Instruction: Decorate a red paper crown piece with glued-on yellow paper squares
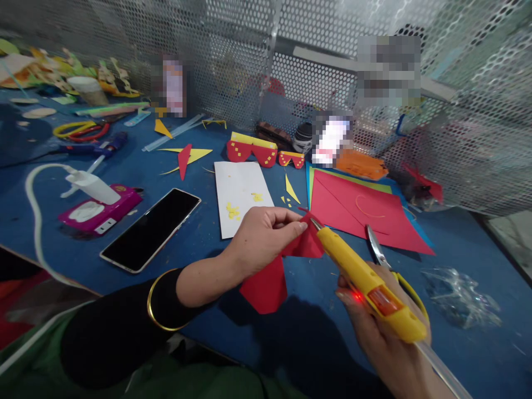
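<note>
My left hand pinches a piece of red paper above the blue table, with part of the sheet hanging below my wrist. In my right hand is a yellow glue gun, a red light glowing on its side and a clear glue stick coming out of its back. The nozzle meets the red paper's upper edge, right beside my left fingertips; whether it touches is hard to tell. Scissors lie partly behind my right hand. A white card with small yellow scraps lies just beyond my left hand.
Left of my arm lie a black phone and a magenta power socket with a white plug. Red glasses-shaped cutouts stand at the back. Red paper sheets and crumpled clear plastic are on the right. Perforated metal mesh borders the table.
</note>
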The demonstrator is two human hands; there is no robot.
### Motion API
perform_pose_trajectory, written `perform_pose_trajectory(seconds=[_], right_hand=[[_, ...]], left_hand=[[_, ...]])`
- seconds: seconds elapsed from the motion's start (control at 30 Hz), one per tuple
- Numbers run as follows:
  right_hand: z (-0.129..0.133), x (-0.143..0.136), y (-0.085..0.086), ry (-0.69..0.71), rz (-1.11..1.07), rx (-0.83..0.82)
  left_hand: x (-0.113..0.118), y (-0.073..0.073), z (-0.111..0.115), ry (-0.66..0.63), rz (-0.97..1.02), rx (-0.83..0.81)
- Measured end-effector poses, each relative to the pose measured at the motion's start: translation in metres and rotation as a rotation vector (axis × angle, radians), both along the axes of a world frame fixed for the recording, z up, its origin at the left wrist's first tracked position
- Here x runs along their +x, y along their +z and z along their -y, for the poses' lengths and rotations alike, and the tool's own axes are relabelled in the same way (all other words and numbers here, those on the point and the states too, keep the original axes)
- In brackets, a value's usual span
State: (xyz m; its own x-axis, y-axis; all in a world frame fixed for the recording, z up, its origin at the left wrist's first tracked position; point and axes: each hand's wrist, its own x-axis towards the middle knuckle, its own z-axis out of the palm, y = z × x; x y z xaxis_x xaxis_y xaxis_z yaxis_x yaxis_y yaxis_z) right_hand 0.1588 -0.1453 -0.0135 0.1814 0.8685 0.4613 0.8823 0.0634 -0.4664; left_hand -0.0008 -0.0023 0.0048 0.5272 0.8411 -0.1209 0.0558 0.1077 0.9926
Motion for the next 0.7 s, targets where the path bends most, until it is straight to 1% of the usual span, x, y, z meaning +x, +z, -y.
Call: perform_pose_trajectory(seconds=[0.2,0.47,0.7], right_hand=[[-0.0009,-0.0002,0.0007,0.018,-0.015,0.008],[0.0002,0.0014,-0.0002,0.007,-0.013,-0.015],[-0.0001,0.0012,-0.0003,0.004,-0.002,0.001]], left_hand=[[-0.0005,-0.0002,-0.0003,-0.005,0.003,-0.001],[0.0004,0.0000,-0.0001,-0.003,0.018,-0.011],[0.0002,-0.0013,-0.0010,-0.003,0.009,-0.010]])
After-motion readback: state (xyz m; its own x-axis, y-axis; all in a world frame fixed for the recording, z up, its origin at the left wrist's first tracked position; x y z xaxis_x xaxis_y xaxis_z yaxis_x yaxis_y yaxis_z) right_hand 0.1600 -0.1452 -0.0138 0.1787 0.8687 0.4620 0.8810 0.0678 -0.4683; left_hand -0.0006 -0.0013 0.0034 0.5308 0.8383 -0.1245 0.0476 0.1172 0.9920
